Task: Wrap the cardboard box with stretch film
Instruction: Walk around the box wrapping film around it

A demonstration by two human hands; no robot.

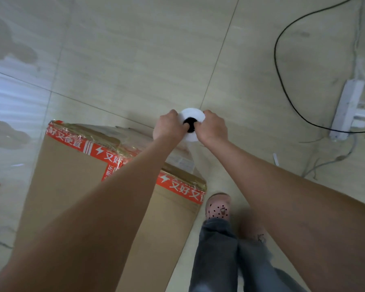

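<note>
Over the floor (135,60), just past the box (72,175), L hand (169,127) & R hand (212,128) grip the roll (193,115) end-on, fingers (177,123) curled round it w/ tips at its dark core; film (189,159) runs down to the box's top edge. At far right lies a power strip (348,110).

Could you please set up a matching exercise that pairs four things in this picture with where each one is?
Things:
1. white stretch film roll
2. brown cardboard box with red tape
3. white plastic power strip
4. pink dotted clog

Places:
A. lying at the far right of the view
B. gripped by the left hand and the right hand
C. on a foot, beside the box
D. standing under the left forearm

Pairs: 1-B, 2-D, 3-A, 4-C
</note>
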